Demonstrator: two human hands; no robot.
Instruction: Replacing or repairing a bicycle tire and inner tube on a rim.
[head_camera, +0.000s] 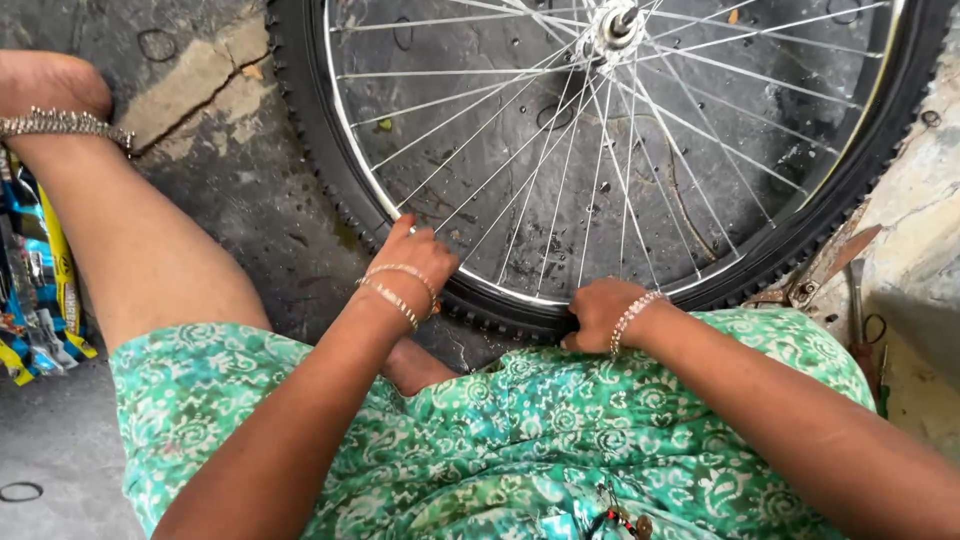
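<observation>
Nearest the camera lies a green patterned garment (500, 440) over the person's lap, with both forearms reaching forward across it. The left hand (415, 262) rests on the near edge of a bicycle wheel (600, 150), fingers curled over the black knobby tyre (500, 310) and the silver rim (380, 190) where they meet; whether the fingertips pinch anything cannot be told, as they are hidden behind the knuckles. Thin bangles (395, 290) circle that wrist. The right hand (600, 312) sits a little further along the same near arc, closed around the tyre with the thumb side pressed against the rubber, so the tyre lies directly inside its grasp. A beaded bracelet (632, 318) sits on that wrist.

The wheel lies flat on the dark, cracked concrete floor (220, 170), just ahead of the knees, its spokes (560, 150) fanning out to the hub (612, 25) at the top edge. To the left, a bare leg extends to a foot with a silver anklet (60, 125), beside colourful packets (35, 290). On the right, metal tools (850, 270) lie near the tyre.
</observation>
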